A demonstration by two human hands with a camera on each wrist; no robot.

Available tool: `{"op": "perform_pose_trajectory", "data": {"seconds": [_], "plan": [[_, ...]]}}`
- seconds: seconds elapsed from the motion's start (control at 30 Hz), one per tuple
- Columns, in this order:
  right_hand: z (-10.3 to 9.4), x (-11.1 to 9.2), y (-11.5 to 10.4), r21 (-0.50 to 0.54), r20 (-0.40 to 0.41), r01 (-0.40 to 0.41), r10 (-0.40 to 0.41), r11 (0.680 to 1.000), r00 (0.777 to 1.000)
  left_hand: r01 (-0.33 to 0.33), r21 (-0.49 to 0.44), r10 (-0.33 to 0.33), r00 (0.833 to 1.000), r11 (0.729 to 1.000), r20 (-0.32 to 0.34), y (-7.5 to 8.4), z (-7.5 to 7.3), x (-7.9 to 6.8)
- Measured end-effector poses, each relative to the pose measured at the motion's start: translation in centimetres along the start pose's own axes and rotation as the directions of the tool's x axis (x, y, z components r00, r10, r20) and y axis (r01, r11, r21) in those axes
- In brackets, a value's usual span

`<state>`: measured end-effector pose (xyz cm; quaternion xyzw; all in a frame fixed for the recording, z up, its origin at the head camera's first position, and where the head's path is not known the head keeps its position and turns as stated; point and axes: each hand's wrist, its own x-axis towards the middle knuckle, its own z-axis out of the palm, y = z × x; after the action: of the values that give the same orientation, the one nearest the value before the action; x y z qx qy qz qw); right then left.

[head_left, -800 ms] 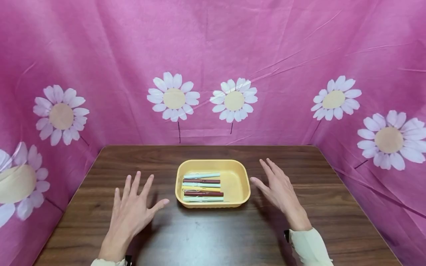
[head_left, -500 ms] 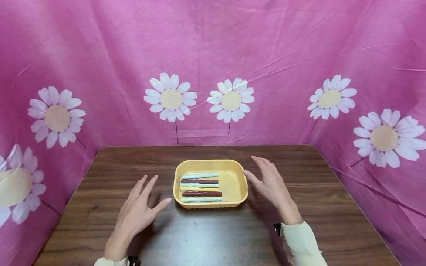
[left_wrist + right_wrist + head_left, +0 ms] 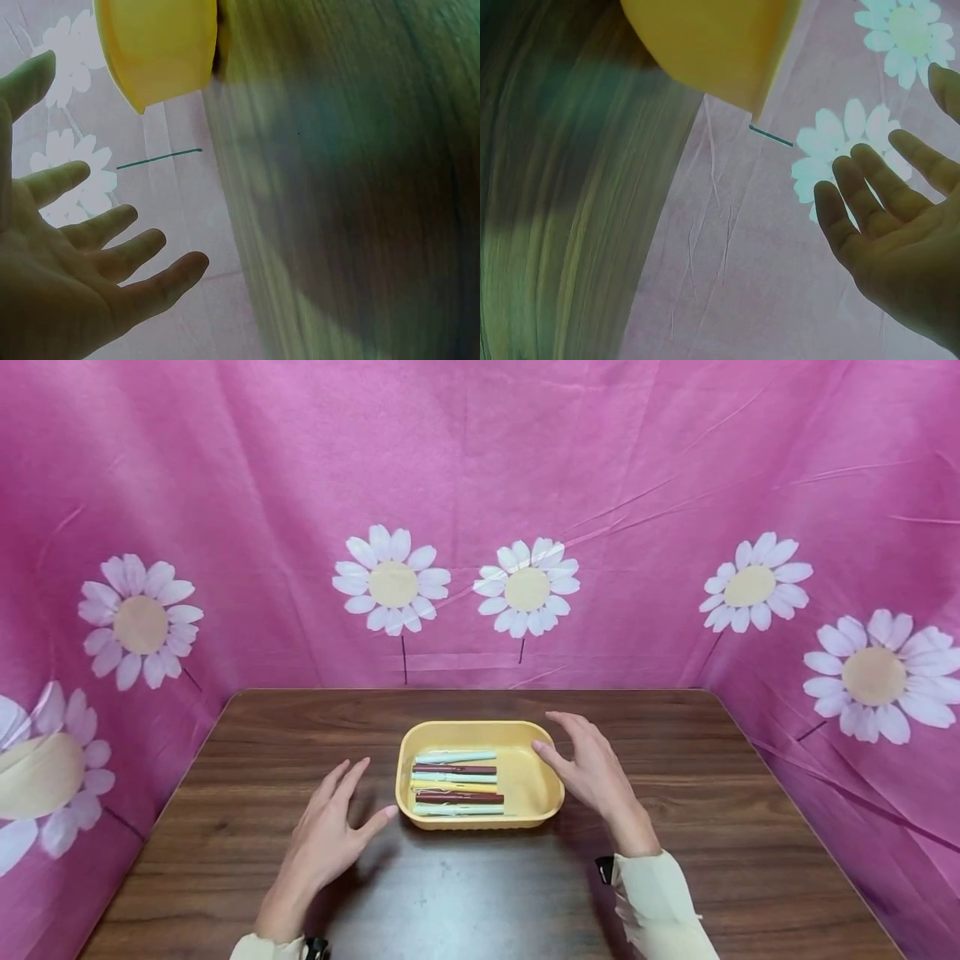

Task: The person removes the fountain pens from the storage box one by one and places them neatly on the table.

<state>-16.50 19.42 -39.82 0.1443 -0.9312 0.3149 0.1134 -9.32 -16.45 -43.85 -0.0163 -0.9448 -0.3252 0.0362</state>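
Observation:
A yellow plastic tray [image 3: 536, 789] sits on the wooden table, several pens lying side by side in its left part. Among them are a yellow pen [image 3: 457, 787], dark red pens [image 3: 459, 797] and pale mint pens [image 3: 457, 809]. To the tray's left my left hand [image 3: 322, 839] is spread, thumb tip right by the tray's front left corner. On the other side my right hand [image 3: 596, 772] is relaxed with its thumb over the tray's right rim. Both wrist views show the tray's outer wall [image 3: 161, 49] and the palms facing it, holding nothing.
The brown wooden table [image 3: 450, 893] reaches back to a pink cloth [image 3: 465, 460] printed with white daisies, which hangs behind and along both sides. Light sleeves and dark wrist straps cover my wrists.
Both hands have moved inward toward the tray, the right one from beside it to its right rim. The left fingers are less widely spread. The pens stay as they were.

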Motion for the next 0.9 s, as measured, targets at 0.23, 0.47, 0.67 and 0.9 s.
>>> {"op": "perform_pose_trajectory", "data": {"seconds": [0.23,0.47,0.67,0.9], "plan": [[0.2,0.3,-0.4,0.045,-0.008,-0.004,0.005,0.999,1.0,-0.013,-0.056,0.014,1.0,0.998,0.008,0.0,0.4,0.1],[0.7,0.7,-0.8,0.105,-0.009,-0.002,0.003,0.994,1.0,-0.014,-0.121,0.019,0.999,0.993,0.043,0.3,0.6,0.5],[1.3,1.1,-0.9,0.146,0.025,-0.019,0.016,0.989,1.0,-0.004,-0.25,0.02,0.998,0.968,0.062,0.3,0.9,0.7],[2.1,1.3,-0.9,0.226,0.082,-0.077,0.06,0.971,0.995,0.067,-0.507,-0.015,0.994,0.859,0.106,0.3,1.4,1.0]]}}
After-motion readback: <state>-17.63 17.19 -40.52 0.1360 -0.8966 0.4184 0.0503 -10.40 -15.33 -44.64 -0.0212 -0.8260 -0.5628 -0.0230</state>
